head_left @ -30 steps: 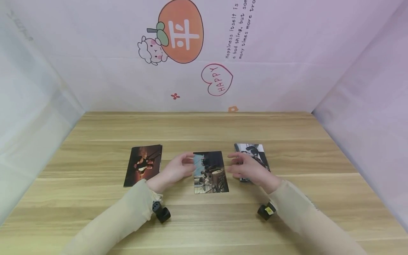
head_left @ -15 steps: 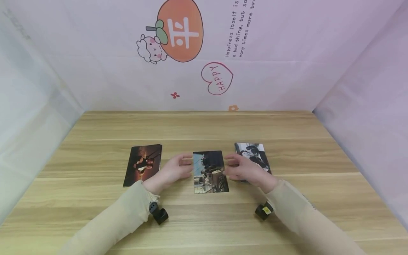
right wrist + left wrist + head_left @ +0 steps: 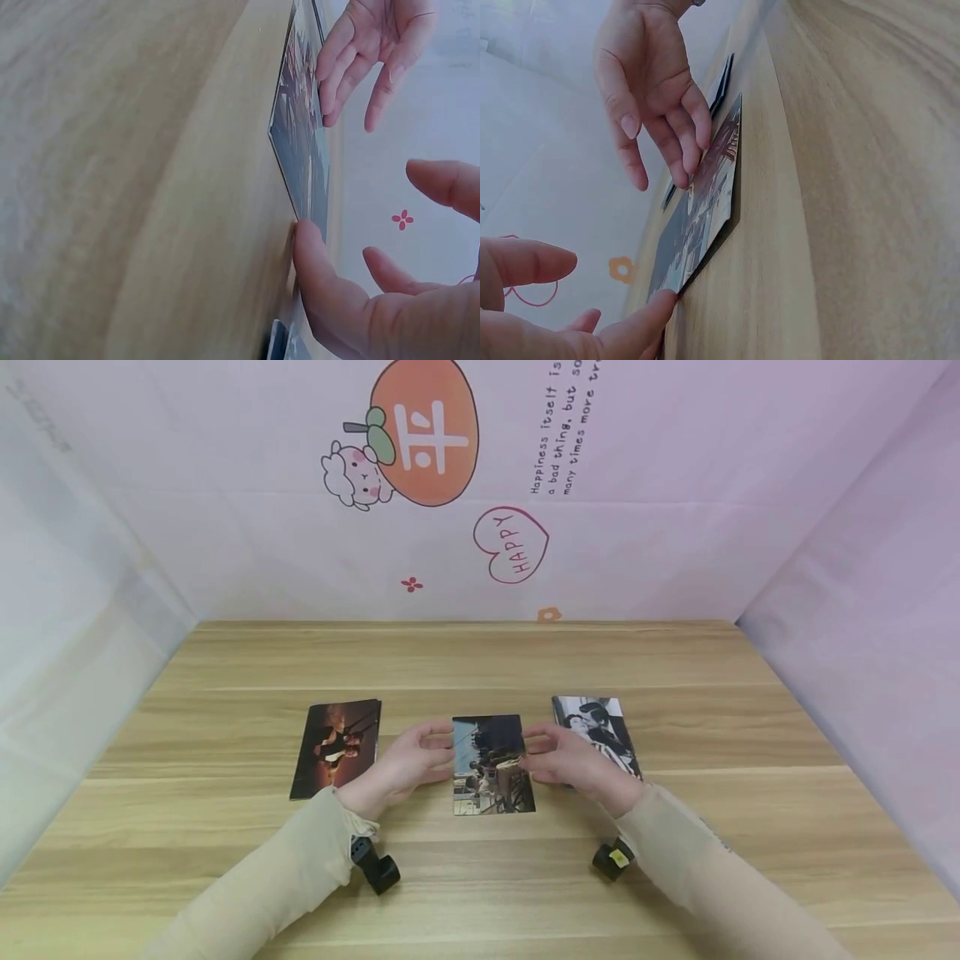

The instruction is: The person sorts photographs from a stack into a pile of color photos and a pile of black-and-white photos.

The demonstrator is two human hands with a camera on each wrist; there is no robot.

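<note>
Three photo prints lie in a row on the wooden table (image 3: 480,660). My left hand (image 3: 429,750) touches the left edge of the middle photo (image 3: 492,768) with straight fingertips, thumb held apart above it. From the other side my right hand (image 3: 542,752) sets its fingertips against that photo's right edge. In the left wrist view the middle photo (image 3: 705,202) looks slightly raised off the wood, with my left hand's fingertips (image 3: 664,300) at its near edge. The right wrist view shows the middle photo (image 3: 300,150) between my right hand's fingers (image 3: 315,262) and my left hand (image 3: 367,52).
A dark, warm-toned photo (image 3: 337,745) lies to the left and a black-and-white photo (image 3: 596,722) to the right, partly behind my right hand. Pink sheets with cartoon prints wall in the table at the back and both sides.
My right hand has moved left from over the black-and-white photo to the middle photo's right edge. The left hand has barely shifted.
</note>
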